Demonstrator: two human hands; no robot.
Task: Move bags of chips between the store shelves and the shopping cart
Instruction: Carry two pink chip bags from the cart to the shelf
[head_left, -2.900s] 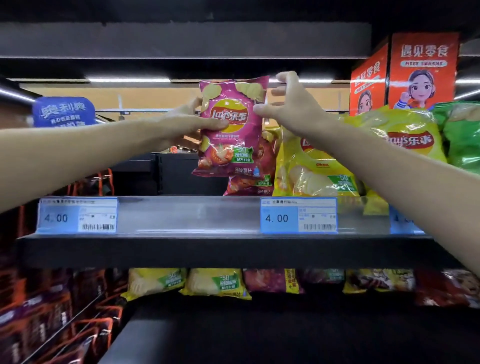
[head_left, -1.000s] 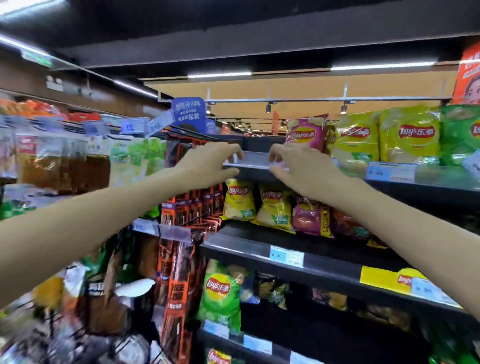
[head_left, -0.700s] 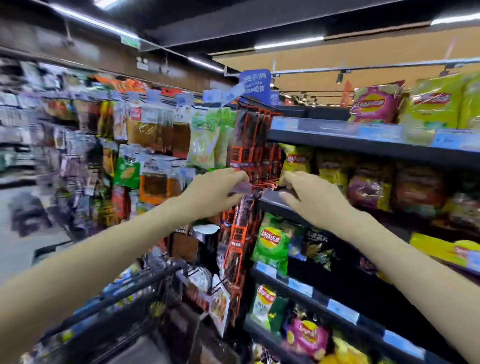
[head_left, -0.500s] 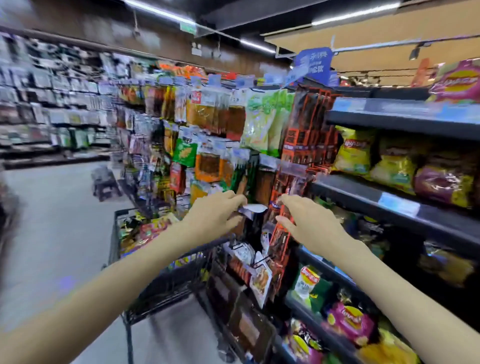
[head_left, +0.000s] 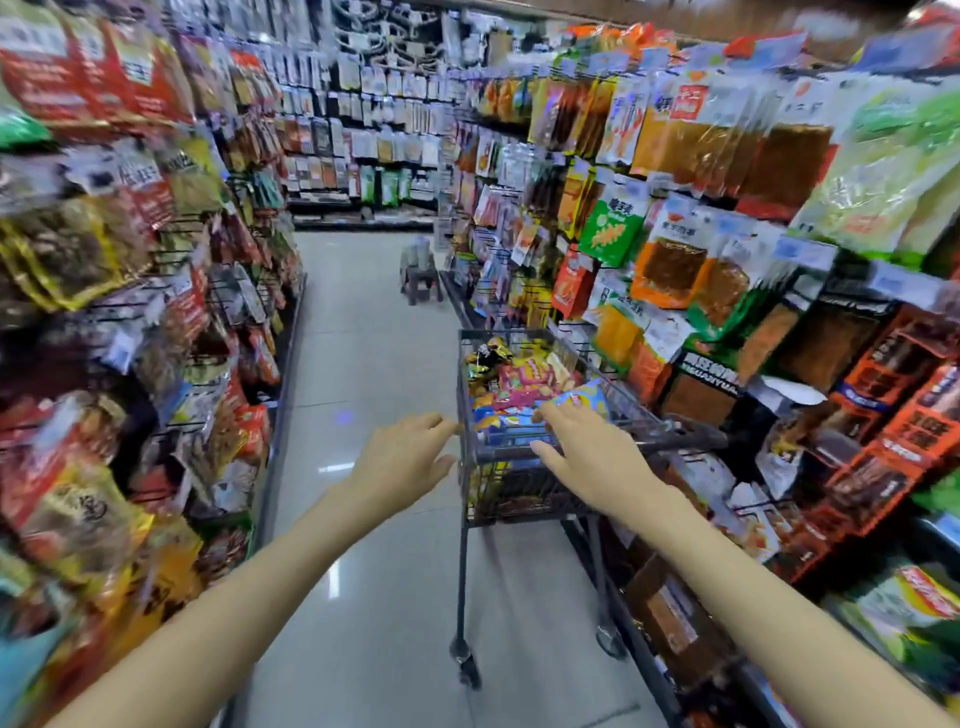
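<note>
Store aisle seen from head height, looking forward and down. Both bare forearms stretched out toward a dark wire shopping cart (head_left: 519, 467) parked against the right-hand shelves (head_left: 727, 234). Left hand (head_left: 402, 462) just beside the cart's near left corner, fingers relaxed and spread, grip apart and holding nothing. Right hand (head_left: 592, 457) over the near rim of the cart, fingers extended toward the load, grip apart; fingertips near or perhaps touching a blue bag of chips (head_left: 571, 402), contact too blurred to confirm.

Bags of chips (head_left: 519, 382) heaped in the cart basket: pink, yellow and blue packets lying loose on one another, the blue one nearest the right hand. Packed hanging snacks on both sides of the aisle, grey tiled floor (head_left: 358, 322) running ahead, a small stool (head_left: 421, 278) farther down.

Likely step in hand: picking one bag out of the cart for return to a shelf. To do it well: reach for the topmost bag, not one pinned beneath others. Pinch a sealed edge or a corner, or cradle the bag flat between both palms, since air-filled packets slip and chips crush under a hard squeeze. Lift straight up over the rim to avoid snagging the wire. Steady the cart with the free left hand if it rolls.
</note>
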